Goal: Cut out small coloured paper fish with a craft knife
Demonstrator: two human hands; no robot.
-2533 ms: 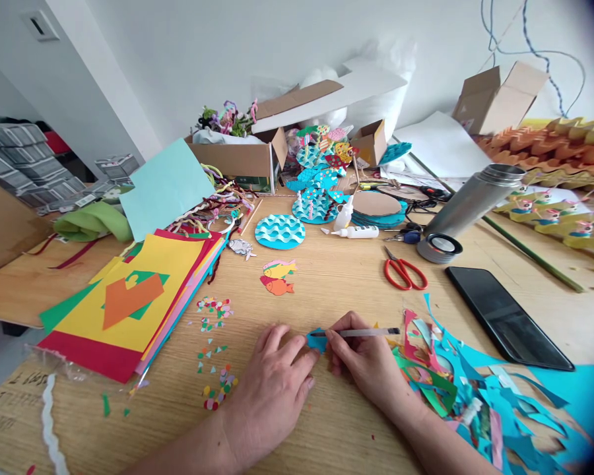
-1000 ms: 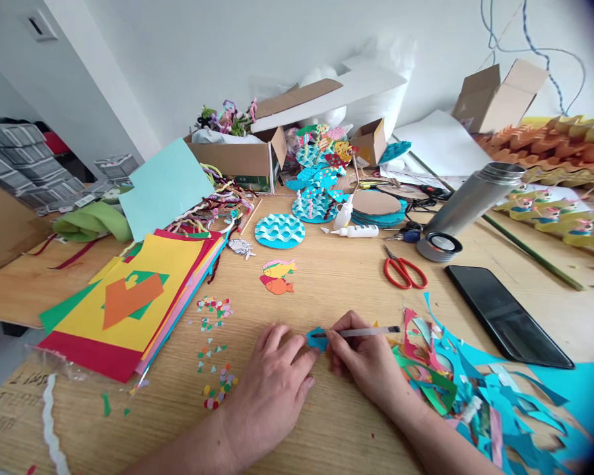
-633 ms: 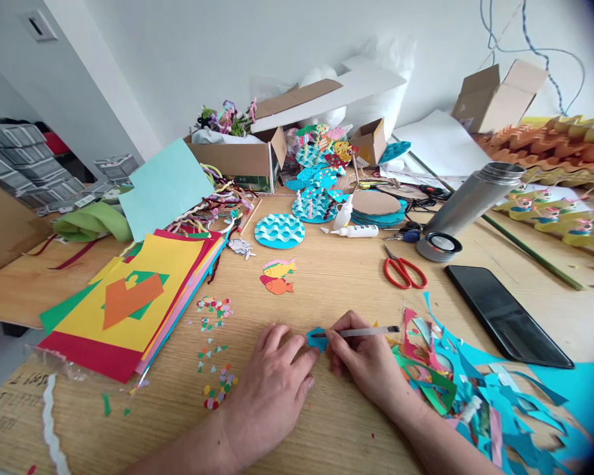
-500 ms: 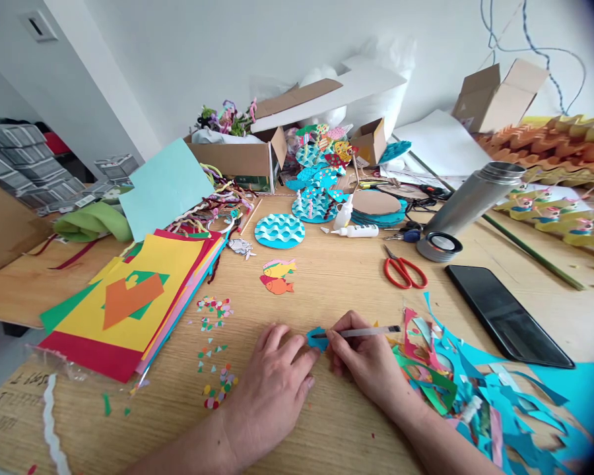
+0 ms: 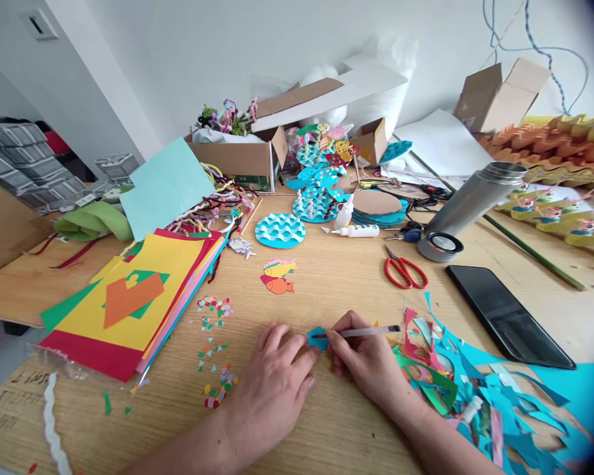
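A small blue paper piece (image 5: 317, 339) lies on the wooden table between my hands. My left hand (image 5: 278, 386) rests flat beside it, fingers apart, with its fingertips at the left edge of the paper. In a pinch, my right hand (image 5: 359, 353) holds a grey pen (image 5: 369, 331), whose tip is on the blue paper. Paper fish in yellow and orange (image 5: 279, 285) lie beyond my hands. Small confetti dots (image 5: 222, 389) are scattered left of my left hand. Red-handled scissors (image 5: 403, 272) lie behind my right hand.
Coloured paper sheets (image 5: 148, 284) are stacked at left. Blue scraps (image 5: 505, 396), a black phone (image 5: 507, 315) and a steel flask (image 5: 470, 198) are at right. Farther back are a wavy blue disc (image 5: 280, 230), glue bottles (image 5: 359, 231) and a cardboard box (image 5: 232, 158).
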